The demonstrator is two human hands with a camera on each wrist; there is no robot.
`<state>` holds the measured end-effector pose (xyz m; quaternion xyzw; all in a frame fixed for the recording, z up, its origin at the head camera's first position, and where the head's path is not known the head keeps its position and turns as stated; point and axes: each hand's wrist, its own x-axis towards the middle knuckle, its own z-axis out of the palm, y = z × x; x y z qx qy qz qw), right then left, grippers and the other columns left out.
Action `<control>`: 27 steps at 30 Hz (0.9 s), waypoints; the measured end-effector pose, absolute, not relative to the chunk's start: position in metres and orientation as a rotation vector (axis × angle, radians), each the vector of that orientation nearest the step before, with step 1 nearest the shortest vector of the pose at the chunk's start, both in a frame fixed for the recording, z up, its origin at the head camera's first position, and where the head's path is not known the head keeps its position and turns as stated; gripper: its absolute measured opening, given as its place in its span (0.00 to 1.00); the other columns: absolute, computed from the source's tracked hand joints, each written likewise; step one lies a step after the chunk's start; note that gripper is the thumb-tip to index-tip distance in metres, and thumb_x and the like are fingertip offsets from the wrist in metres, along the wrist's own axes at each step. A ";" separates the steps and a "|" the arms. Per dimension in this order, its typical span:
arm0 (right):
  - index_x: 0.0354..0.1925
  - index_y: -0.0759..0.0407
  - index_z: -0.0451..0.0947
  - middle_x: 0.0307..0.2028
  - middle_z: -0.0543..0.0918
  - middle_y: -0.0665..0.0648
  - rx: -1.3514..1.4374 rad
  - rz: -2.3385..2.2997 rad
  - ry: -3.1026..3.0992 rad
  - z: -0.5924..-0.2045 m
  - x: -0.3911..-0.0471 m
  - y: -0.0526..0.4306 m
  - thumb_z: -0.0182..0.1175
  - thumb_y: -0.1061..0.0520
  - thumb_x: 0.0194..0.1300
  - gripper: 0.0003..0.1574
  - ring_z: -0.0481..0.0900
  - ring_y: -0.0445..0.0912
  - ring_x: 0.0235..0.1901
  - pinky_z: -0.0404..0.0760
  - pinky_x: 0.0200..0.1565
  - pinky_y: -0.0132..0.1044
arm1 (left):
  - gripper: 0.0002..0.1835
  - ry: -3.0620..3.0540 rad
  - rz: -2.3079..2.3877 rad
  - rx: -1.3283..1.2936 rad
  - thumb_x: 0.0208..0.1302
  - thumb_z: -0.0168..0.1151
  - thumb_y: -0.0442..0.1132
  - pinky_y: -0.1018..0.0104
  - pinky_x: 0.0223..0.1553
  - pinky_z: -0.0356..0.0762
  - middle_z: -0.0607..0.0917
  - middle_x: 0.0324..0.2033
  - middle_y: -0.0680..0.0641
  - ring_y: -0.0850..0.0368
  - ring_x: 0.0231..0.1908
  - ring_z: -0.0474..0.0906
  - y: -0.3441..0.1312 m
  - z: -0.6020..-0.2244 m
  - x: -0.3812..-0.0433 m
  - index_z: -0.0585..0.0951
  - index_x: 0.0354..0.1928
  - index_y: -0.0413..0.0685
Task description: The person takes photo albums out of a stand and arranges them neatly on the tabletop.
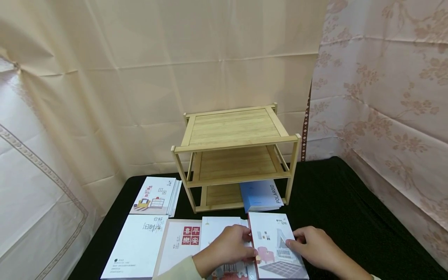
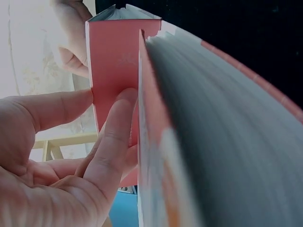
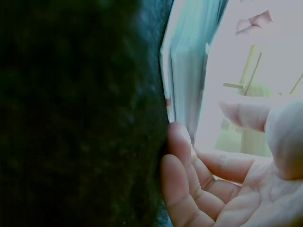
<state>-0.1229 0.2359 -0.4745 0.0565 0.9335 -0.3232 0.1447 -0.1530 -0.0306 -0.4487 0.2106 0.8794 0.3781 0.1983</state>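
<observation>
A thick white book (image 1: 276,249) with a pink cartoon, a grey building and a barcode on its cover lies at the right end of the front row. My left hand (image 1: 229,249) grips its red spine (image 2: 113,52), thumb at the cover edge and fingers against the spine. From the other side my right hand (image 1: 316,247) holds the page edge, with its thumb on the cover. In the right wrist view, curled fingers (image 3: 177,179) of that hand reach the lower edge of the pages (image 3: 187,71). Another book (image 1: 220,233) lies partly behind my left hand.
A three-tier wooden rack (image 1: 238,128) stands behind the books. Blue books (image 1: 260,194) marked POLAROID lie on its lowest tier at the right. To the left are a small stack (image 1: 154,196), a white book (image 1: 136,247) and a book with red squares (image 1: 180,245). Black cloth (image 1: 350,206) covers the table.
</observation>
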 end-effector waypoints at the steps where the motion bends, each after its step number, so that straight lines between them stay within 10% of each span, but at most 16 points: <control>1: 0.42 0.50 0.87 0.26 0.79 0.50 0.162 -0.932 2.694 -0.474 -0.124 0.236 0.73 0.45 0.60 0.14 0.76 0.45 0.25 0.74 0.27 0.35 | 0.18 2.459 1.053 0.593 0.54 0.80 0.39 0.58 0.52 0.83 0.92 0.36 0.49 0.58 0.42 0.87 -0.031 -0.448 -0.154 0.88 0.47 0.44; 12: 0.52 0.57 0.85 0.27 0.80 0.49 0.105 -0.934 2.757 -0.465 -0.132 0.237 0.72 0.46 0.62 0.24 0.77 0.44 0.24 0.76 0.26 0.35 | 0.20 2.429 1.104 0.533 0.55 0.78 0.38 0.64 0.44 0.83 0.89 0.38 0.46 0.62 0.27 0.86 -0.036 -0.446 -0.161 0.85 0.49 0.41; 27: 0.62 0.72 0.76 0.48 0.86 0.62 0.042 -0.980 2.867 -0.448 -0.166 0.236 0.67 0.45 0.68 0.37 0.85 0.50 0.44 0.87 0.42 0.47 | 0.33 2.495 1.234 0.396 0.62 0.74 0.40 0.43 0.58 0.81 0.84 0.54 0.37 0.45 0.54 0.80 -0.035 -0.433 -0.196 0.76 0.66 0.33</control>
